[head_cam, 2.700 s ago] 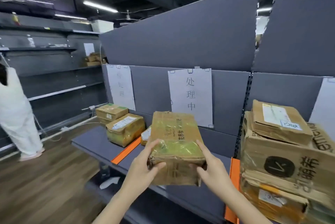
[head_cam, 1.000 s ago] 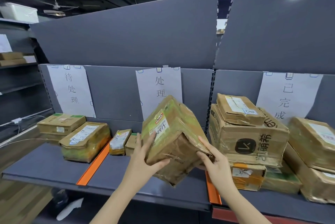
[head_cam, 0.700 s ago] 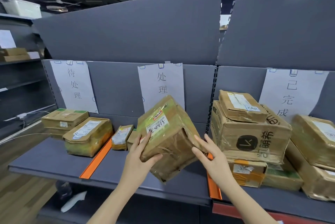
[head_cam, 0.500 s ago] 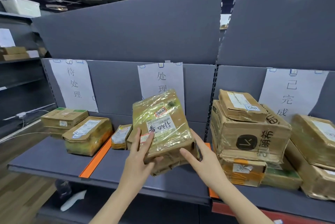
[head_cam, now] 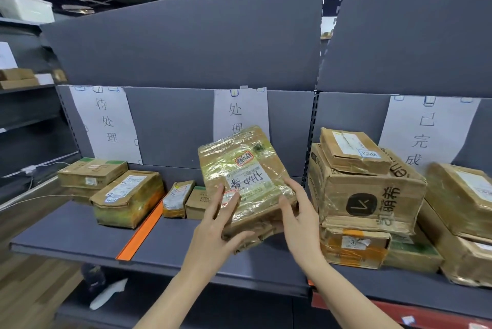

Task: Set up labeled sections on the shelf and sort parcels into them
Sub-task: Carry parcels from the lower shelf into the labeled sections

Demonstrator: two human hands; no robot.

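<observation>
The fingers of the left hand lie spread across the top face of the parcel, with the thumb hooked at its near edge, so this hand pinches it; the fingers of the right hand are nearly straight and rest against the parcel's right edge, not curled round it; the parcel, a brown box under glossy clear tape, is tilted with its white address label facing up and near, and is held above the middle section of the shelf in front of the middle sheet, hiding that sheet's lower part; an orange strip runs from near to far on the shelf, parting the left section from the middle one; in the left section, under the left sheet, stand a flat carton and a taped box just beside it; two small packets sit far back in the middle section; on the right, under the right sheet, parcels are stacked – a large printed carton with a small box on top and an orange-taped box beneath
</observation>
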